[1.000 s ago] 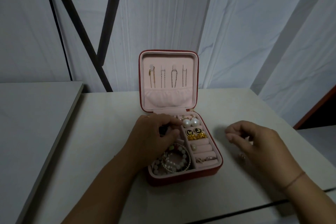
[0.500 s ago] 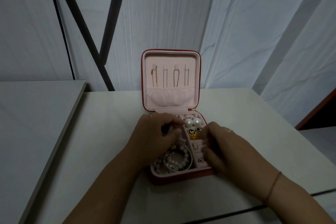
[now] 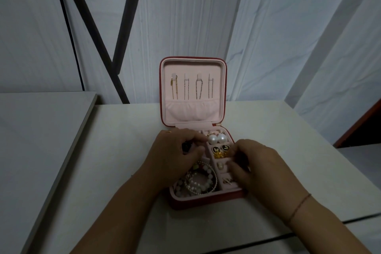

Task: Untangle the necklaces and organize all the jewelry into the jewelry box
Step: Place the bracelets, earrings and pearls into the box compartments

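One jewelry box [image 3: 206, 202], pale table [image 3: 123, 171], drapes [image 3: 185, 16]

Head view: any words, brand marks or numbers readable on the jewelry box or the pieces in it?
None readable. The jewelry box shows no print; the gold motifs on the black studs and the necklace clasp tag are too small to read as letters.

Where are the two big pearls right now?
Head view: the pearls sit in the jewelry box's back right compartment, just behind the black studs, close to the left hand.
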{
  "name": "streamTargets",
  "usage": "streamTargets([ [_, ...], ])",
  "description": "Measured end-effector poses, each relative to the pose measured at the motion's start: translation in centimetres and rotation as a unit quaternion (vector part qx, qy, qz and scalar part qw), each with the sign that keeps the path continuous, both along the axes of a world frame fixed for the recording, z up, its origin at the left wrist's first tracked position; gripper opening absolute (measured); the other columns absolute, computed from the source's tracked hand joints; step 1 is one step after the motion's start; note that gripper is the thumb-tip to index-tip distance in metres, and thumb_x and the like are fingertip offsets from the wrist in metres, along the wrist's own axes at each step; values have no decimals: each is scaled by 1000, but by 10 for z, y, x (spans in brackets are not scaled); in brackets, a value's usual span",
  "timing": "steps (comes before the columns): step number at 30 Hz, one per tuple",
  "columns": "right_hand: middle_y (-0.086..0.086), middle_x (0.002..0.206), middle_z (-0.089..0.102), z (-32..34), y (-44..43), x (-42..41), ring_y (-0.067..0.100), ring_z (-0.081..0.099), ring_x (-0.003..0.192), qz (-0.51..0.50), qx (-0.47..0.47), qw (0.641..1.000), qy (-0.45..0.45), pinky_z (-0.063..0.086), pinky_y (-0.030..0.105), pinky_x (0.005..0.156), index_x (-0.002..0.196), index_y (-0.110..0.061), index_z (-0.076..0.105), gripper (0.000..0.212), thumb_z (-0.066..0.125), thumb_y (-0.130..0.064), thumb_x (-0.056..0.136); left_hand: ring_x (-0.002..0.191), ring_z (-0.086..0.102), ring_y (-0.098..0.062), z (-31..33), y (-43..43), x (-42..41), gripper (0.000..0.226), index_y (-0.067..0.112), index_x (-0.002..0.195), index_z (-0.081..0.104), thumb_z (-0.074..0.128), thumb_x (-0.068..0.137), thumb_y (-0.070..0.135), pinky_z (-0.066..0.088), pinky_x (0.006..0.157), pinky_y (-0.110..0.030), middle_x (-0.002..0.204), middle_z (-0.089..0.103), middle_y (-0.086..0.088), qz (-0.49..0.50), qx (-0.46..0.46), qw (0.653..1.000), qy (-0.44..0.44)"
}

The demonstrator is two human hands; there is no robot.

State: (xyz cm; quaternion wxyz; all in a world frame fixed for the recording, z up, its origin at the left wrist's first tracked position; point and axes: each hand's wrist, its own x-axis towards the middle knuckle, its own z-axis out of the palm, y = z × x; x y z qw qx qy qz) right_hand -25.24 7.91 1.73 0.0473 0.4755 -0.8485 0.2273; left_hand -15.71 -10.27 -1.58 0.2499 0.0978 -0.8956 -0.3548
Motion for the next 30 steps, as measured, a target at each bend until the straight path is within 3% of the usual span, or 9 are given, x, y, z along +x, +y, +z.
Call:
streamTargets([
  [4, -3, 82, 63, 5, -2, 4, 15, 58, 78, -30, -5, 999, -24, 44, 28, 71, 81, -17, 66, 4, 70, -16, 81, 92, 60, 2, 0, 0, 0, 24, 34, 110, 67, 66, 87, 27, 49, 85, -20, 99, 68, 17, -2, 3, 1000, -2],
  [7, -6, 81, 56, 3, -4, 5, 11, 51, 77, -42, 7, 999, -20, 39, 22, 69, 79, -20, 66, 5, 68, -19, 83, 92, 59, 5, 1, 0, 0, 25, 35, 110, 66, 66, 87, 27, 47, 83, -15, 97, 66, 20, 0, -1, 1000, -3],
  [11, -7, 78, 52, -3, -4, 2, 5, 45, 72, -33, -3, 999, -24, 32, 10, 61, 71, -21, 66, 11, 72, -17, 80, 92, 59, 5, 0, 0, 0, 24, 34, 110, 67, 65, 86, 30, 50, 84, -21, 97, 66, 21, -1, 2, 1000, -2],
  [14, -8, 78, 62, 0, 11, -8, 4, 56, 75, -49, -111, 987, -101, 39, 8, 65, 78, -25, 71, 10, 75, -16, 78, 92, 60, 4, 1, 1, 0, 30, 35, 110, 66, 58, 82, 40, 51, 85, -24, 98, 68, 18, -1, 5, 1000, -2],
  [17, -3, 86, 68, 4, 44, -33, 9, 58, 85, -140, -224, 960, -93, 41, 5, 70, 85, -25, 71, 15, 71, -10, 82, 92, 60, 3, 2, 1, 0, 32, 35, 109, 67, 55, 81, 42, 50, 85, -22, 98, 68, 18, -1, 4, 1000, -2],
  [20, -5, 86, 69, -3, 74, -52, 9, 58, 84, -198, -193, 956, -100, 40, 6, 68, 79, -35, 67, 26, 70, -10, 83, 91, 60, 5, 2, 1, 0, 31, 36, 109, 66, 55, 80, 42, 48, 83, -16, 97, 68, 19, 0, 3, 1000, -3],
  [24, -10, 77, 66, -13, 80, -45, 4, 58, 79, -157, -149, 969, -123, 40, 7, 65, 78, -40, 65, 33, 75, -8, 77, 91, 60, 4, 2, 1, 0, 31, 36, 109, 66, 55, 80, 42, 48, 84, -18, 99, 68, 18, 1, 3, 1000, -5],
  [30, -15, 83, 59, -24, 74, -28, -5, 56, 72, -94, -132, 986, -49, 35, 2, 65, 75, -38, 64, 33, 84, -14, 65, 91, 61, 2, 2, 1, 1, 22, 33, 109, 67, 64, 87, 30, 50, 83, -20, 99, 69, 15, -2, 7, 1000, -3],
])
